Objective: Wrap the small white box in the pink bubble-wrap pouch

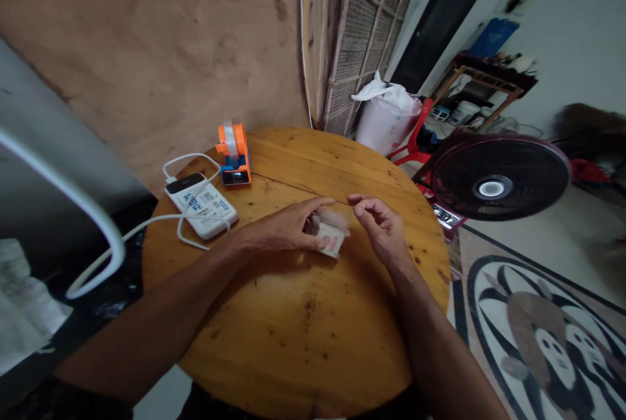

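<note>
On the round wooden table, a small whitish box (331,240) with red printing lies tilted under my left hand (298,224). The thumb is on its near side and the fingers reach over the far side, so the hand is closed around it. Along the upper edge of the box is a blurred pale patch, perhaps a flap or film. Just to the right, apart from the box, my right hand (384,224) is raised with thumb and forefinger pinched together. Whatever is between those fingertips, if anything, is too small to see.
A white power bank (208,205) with cables sits left on the wooden table (303,329), near an orange and blue tape dispenser (235,154). A white cable (105,224) loops at the left. A round fan (501,175) stands right of the table, by a red chair (415,136).
</note>
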A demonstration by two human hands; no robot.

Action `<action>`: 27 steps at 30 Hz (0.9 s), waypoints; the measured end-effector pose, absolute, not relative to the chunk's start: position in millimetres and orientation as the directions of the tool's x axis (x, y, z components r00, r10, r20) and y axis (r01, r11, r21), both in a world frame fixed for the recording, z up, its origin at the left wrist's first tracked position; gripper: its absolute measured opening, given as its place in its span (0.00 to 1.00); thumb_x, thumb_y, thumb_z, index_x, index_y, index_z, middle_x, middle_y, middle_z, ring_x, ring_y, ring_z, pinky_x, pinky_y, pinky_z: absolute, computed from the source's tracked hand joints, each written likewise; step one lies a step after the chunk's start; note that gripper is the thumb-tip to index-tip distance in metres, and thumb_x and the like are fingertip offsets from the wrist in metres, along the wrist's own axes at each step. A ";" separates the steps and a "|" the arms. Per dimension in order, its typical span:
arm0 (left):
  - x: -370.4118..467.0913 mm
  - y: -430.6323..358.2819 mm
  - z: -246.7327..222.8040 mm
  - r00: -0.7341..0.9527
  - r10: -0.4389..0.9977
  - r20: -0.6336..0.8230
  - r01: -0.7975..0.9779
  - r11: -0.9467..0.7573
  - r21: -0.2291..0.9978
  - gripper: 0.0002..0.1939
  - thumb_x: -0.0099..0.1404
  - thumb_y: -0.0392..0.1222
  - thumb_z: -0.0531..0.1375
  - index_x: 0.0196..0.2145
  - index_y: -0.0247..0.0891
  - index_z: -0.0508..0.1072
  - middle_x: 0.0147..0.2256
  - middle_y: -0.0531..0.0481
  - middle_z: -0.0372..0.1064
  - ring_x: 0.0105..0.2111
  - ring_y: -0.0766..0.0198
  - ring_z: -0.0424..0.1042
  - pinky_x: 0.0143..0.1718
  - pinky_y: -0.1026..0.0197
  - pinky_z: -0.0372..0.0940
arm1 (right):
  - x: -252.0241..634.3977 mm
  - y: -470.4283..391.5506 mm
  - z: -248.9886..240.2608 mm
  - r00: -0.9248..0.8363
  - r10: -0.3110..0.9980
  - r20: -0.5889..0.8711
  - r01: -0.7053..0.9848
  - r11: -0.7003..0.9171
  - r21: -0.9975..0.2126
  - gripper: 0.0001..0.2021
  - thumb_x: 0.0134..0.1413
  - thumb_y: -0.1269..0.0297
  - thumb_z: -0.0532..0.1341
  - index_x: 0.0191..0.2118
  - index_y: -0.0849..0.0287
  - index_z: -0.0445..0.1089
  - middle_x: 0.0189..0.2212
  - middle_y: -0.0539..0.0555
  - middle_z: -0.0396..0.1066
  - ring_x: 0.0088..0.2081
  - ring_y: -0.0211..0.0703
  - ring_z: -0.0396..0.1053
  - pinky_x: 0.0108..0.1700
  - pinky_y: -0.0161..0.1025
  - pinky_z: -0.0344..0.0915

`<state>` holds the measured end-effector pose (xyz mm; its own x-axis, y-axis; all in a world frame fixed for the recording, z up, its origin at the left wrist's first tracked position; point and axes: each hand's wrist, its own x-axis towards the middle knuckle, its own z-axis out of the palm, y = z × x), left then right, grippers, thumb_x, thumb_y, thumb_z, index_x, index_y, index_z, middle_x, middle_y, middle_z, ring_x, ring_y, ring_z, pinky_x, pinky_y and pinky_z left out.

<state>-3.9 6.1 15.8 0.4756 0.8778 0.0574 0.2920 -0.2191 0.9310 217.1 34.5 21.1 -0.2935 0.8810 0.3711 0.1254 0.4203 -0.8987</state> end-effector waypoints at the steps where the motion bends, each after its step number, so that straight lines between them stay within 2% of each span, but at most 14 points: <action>1: -3.4 5.6 16.3 0.476 0.877 0.066 0.288 -0.227 0.930 0.41 0.53 0.42 0.65 0.62 0.45 0.55 0.52 0.45 0.66 0.46 0.55 0.70 0.46 0.56 0.64 | 217.8 34.9 21.1 -0.282 0.885 0.371 0.111 0.414 -0.903 0.06 0.56 0.60 0.61 0.32 0.56 0.70 0.45 0.55 0.72 0.50 0.46 0.67 0.54 0.45 0.59; 6: -3.0 5.2 18.1 0.487 0.871 0.063 0.203 -0.183 0.962 0.48 0.50 0.40 0.68 0.64 0.44 0.51 0.50 0.44 0.68 0.45 0.55 0.71 0.44 0.56 0.65 | 220.2 37.0 23.4 -0.223 0.897 0.382 0.080 0.407 -0.910 0.06 0.54 0.60 0.63 0.31 0.56 0.70 0.44 0.54 0.73 0.49 0.46 0.68 0.54 0.44 0.60; 9: -3.7 6.6 17.7 0.499 0.866 0.020 0.153 -0.111 0.982 0.47 0.50 0.42 0.68 0.64 0.45 0.51 0.49 0.43 0.68 0.44 0.54 0.71 0.43 0.56 0.66 | 221.0 38.5 24.8 -0.197 0.905 0.377 0.075 0.397 -0.915 0.07 0.53 0.59 0.63 0.30 0.56 0.70 0.43 0.54 0.73 0.48 0.46 0.68 0.53 0.45 0.61; 13: -4.6 9.2 18.0 0.464 0.886 0.012 0.073 -0.052 0.996 0.40 0.56 0.48 0.65 0.63 0.41 0.54 0.49 0.40 0.68 0.47 0.51 0.69 0.43 0.54 0.65 | 223.2 40.4 24.7 -0.165 0.914 0.370 0.053 0.383 -0.922 0.07 0.52 0.59 0.64 0.30 0.56 0.70 0.43 0.54 0.73 0.47 0.46 0.69 0.53 0.45 0.61; 16: -5.1 9.2 20.7 0.456 0.890 -0.011 0.018 0.003 1.000 0.34 0.60 0.50 0.62 0.61 0.41 0.58 0.48 0.41 0.68 0.46 0.53 0.70 0.44 0.55 0.64 | 225.3 41.8 23.3 -0.151 0.916 0.372 0.058 0.384 -0.921 0.07 0.53 0.59 0.63 0.31 0.56 0.70 0.44 0.54 0.73 0.48 0.46 0.69 0.54 0.46 0.61; 27: -1.7 10.5 14.1 0.531 0.847 -0.031 -0.057 0.072 0.996 0.19 0.63 0.43 0.57 0.52 0.38 0.70 0.48 0.44 0.71 0.44 0.59 0.70 0.45 0.59 0.61 | 225.8 45.8 19.8 -0.136 0.917 0.375 0.066 0.386 -0.920 0.08 0.54 0.58 0.63 0.32 0.57 0.71 0.43 0.54 0.73 0.46 0.46 0.68 0.51 0.45 0.62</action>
<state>-1.7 10.5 14.1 0.5313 0.8466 -0.0307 -0.0566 0.0716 0.9958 225.8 45.8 19.8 -0.1356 0.9169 0.3753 0.0658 0.3863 -0.9200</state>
